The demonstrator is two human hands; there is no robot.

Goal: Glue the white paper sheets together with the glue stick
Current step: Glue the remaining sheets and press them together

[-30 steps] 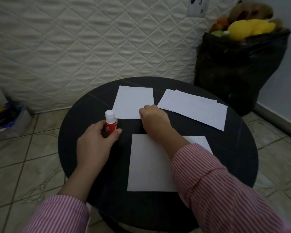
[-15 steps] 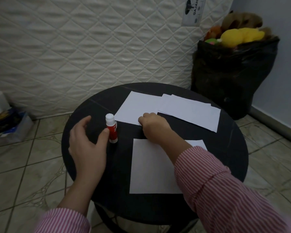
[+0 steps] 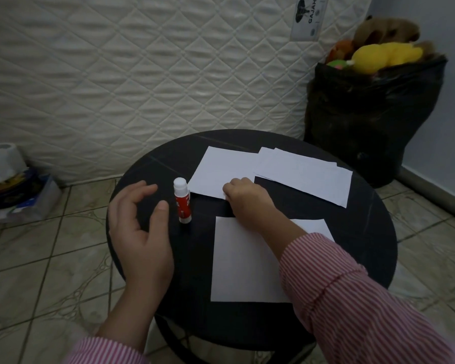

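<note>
Far left on the floor: a paper roll (image 3: 1, 156) beside a cluttered box (image 3: 24, 198). Behind, a quilted mattress (image 3: 142, 69) against the wall.

On the round black table (image 3: 373, 232), left to right: left hand (image 3: 139, 232) open, fingers and thumb spread, holding nothing, just beside the glue stick (image 3: 182, 200) but apart from it. Glue stick upright, white cap on — light, rigid, smooth plastic, likely easy to tip; best taken round the red barrel, low down, with the cap twisted off by the other hand.

Next, the far sheet (image 3: 221, 169), with the right hand (image 3: 244, 198) curled at its near edge (seemingly pinching that edge, though the fingertips are tucked under and hard to read). Nearer the body, a second sheet (image 3: 242, 261) lying flat, partly under the striped sleeve (image 3: 352, 298). Further right, a small stack (image 3: 305, 177) overlapping the far sheet's corner.

Paper thin, limp, prone to sliding on the slick top — better lifted by an edge or corner, then pressed flat with the palm.

Far right: a black bag (image 3: 365, 119) stuffed with plush toys.
</note>
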